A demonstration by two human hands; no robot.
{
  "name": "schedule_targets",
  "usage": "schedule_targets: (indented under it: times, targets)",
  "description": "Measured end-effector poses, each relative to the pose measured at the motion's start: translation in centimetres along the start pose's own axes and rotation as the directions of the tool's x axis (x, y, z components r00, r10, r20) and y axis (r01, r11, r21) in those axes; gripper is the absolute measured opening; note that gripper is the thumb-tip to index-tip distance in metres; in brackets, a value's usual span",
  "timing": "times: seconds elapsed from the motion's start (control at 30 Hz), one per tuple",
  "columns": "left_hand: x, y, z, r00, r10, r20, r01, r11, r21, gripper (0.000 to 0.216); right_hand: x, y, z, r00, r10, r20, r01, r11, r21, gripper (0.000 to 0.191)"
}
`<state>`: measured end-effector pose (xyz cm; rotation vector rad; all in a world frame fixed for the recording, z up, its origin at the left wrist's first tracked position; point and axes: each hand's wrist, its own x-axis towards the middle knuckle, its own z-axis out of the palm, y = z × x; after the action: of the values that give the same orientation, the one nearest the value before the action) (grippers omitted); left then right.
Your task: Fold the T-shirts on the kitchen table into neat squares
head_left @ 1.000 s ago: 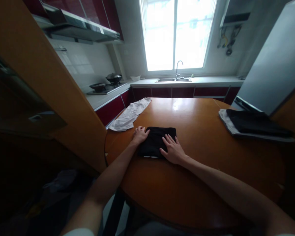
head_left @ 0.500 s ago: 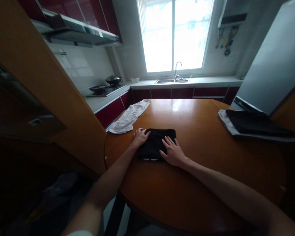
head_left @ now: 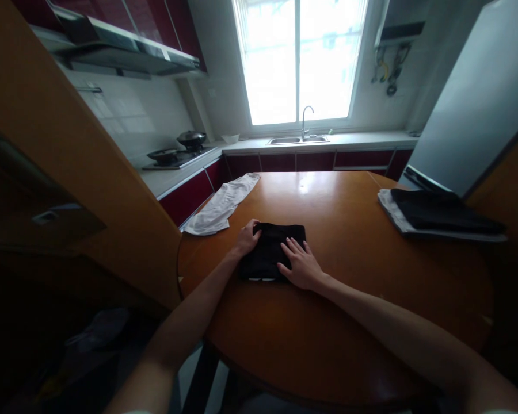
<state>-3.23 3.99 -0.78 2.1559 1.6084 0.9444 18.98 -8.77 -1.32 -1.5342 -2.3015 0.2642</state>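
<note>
A black garment (head_left: 270, 261), folded into a compact rectangle, lies on the wooden table in front of me. Its near edge shows small white patches. At its left edge, my left hand (head_left: 247, 238) has its fingers curled around the far corner with the thumb on top, pinching the fabric. My right hand (head_left: 303, 265) rests on the right side of the garment, palm down with fingers spread. Beyond my left hand, a white garment (head_left: 222, 207) is stretched along the table's left edge.
The round-ended wooden table (head_left: 349, 310) fills the middle. A stack of folded black and grey clothes (head_left: 444, 213) sits at its right side. A wooden cabinet side (head_left: 125, 190) stands close on the left, a fridge (head_left: 461, 109) on the right. Behind are a sink (head_left: 285, 140) and stove (head_left: 183, 158).
My left hand's fingers have drawn in from lying spread to curling around the garment's left corner. The right hand stays flat on the fabric. The view has shifted slightly.
</note>
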Motion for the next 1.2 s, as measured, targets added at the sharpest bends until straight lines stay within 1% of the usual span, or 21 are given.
schedule_targets:
  times: [0.13,0.27,0.33,0.4,0.43,0.47,0.5,0.57,0.6,0.63,0.67,0.7,0.73,0.77,0.83,0.9,0.97,1.0,1.03,1.13,1.2]
  targets:
    - [0.0,0.6,-0.4,0.998,-0.021,-0.059,0.01,0.984,-0.18,0.044,0.0,0.0,0.0,1.0,0.0,-0.007,0.0,1.0,0.007,0.072]
    - [-0.1,1.3,-0.9,0.996,-0.031,-0.089,0.006,0.964,-0.266,0.05,-0.1,0.1,0.1,1.0,0.001,-0.003,-0.001,1.0,0.023,0.071]
    - [-0.2,1.6,-1.1,0.993,-0.038,-0.11,0.002,0.95,-0.313,0.05,-0.1,0.2,0.1,1.0,0.008,-0.011,-0.007,0.998,0.07,0.068]
    - [-0.3,1.9,-1.2,0.99,-0.032,-0.135,-0.021,0.928,-0.372,0.051,0.2,0.5,0.2,0.997,0.043,-0.065,-0.032,0.986,0.167,0.065]
    - [-0.4,2.0,-1.3,0.989,-0.023,-0.149,-0.04,0.915,-0.402,0.052,0.5,0.8,0.2,0.99,0.08,-0.117,-0.051,0.972,0.23,0.063]
    - [-0.5,2.2,-1.4,0.986,-0.012,-0.165,-0.06,0.901,-0.429,0.053,0.8,1.3,0.2,0.975,0.13,-0.181,-0.072,0.952,0.297,0.062]
    - [-0.7,2.4,-1.5,0.984,-0.003,-0.18,-0.08,0.888,-0.453,0.053,1.3,1.8,0.2,0.95,0.191,-0.248,-0.091,0.926,0.366,0.063]
    - [-1.0,3.0,-1.8,0.979,0.01,-0.206,-0.113,0.861,-0.496,0.055,2.3,3.0,0.1,0.879,0.33,-0.344,-0.118,0.85,0.513,0.069]
    - [-1.2,3.5,-2.0,0.976,0.017,-0.216,-0.129,0.847,-0.516,0.056,2.9,3.6,0.0,0.846,0.4,-0.353,-0.127,0.794,0.595,0.074]
    - [-1.5,4.0,-2.3,0.973,0.027,-0.229,-0.149,0.831,-0.537,0.057,3.4,4.3,-0.1,0.821,0.463,-0.333,-0.133,0.723,0.678,0.079]
    - [-1.7,4.6,-2.7,0.969,0.042,-0.241,-0.174,0.812,-0.557,0.057,3.8,4.8,-0.4,0.809,0.511,-0.292,-0.133,0.642,0.755,0.083]
    - [-1.9,5.2,-3.2,0.965,0.061,-0.256,-0.203,0.793,-0.575,0.057,4.0,5.3,-0.7,0.809,0.536,-0.242,-0.125,0.559,0.82,0.085]
    - [-2.1,5.9,-3.8,0.958,0.079,-0.275,-0.233,0.776,-0.586,0.057,4.2,5.6,-1.1,0.821,0.537,-0.195,-0.11,0.482,0.869,0.085]
    - [-2.2,6.7,-4.4,0.95,0.097,-0.298,-0.263,0.763,-0.59,0.057,4.2,5.8,-1.5,0.843,0.514,-0.155,-0.088,0.417,0.905,0.083]
    - [-2.4,8.2,-5.7,0.929,0.128,-0.346,-0.32,0.748,-0.582,0.058,4.0,6.0,-2.6,0.894,0.435,-0.105,-0.038,0.307,0.951,0.071]
    - [-2.4,9.8,-6.8,0.905,0.161,-0.393,-0.375,0.737,-0.562,0.058,3.5,5.9,-3.9,0.918,0.384,-0.095,0.013,0.21,0.978,0.057]
    - [-2.1,11.2,-7.6,0.882,0.198,-0.427,-0.426,0.721,-0.547,0.06,3.1,6.0,-5.7,0.908,0.394,-0.139,0.086,0.149,0.985,0.046]
    - [-1.8,12.0,-7.8,0.871,0.213,-0.442,-0.448,0.711,-0.542,0.06,2.9,6.2,-6.7,0.893,0.412,-0.181,0.131,0.147,0.98,0.043]
    - [-1.4,12.7,-7.9,0.861,0.224,-0.456,-0.468,0.7,-0.54,0.061,2.6,6.5,-7.9,0.873,0.429,-0.233,0.178,0.166,0.97,0.041]
    - [0.1,15.3,-7.2,0.83,0.249,-0.499,-0.523,0.659,-0.541,0.061,1.6,7.8,-11.8,0.799,0.449,-0.401,0.289,0.298,0.91,0.035]
    - [1.4,17.3,-5.9,0.804,0.266,-0.532,-0.564,0.626,-0.539,0.059,0.7,9.4,-14.4,0.748,0.452,-0.487,0.339,0.37,0.865,0.031]
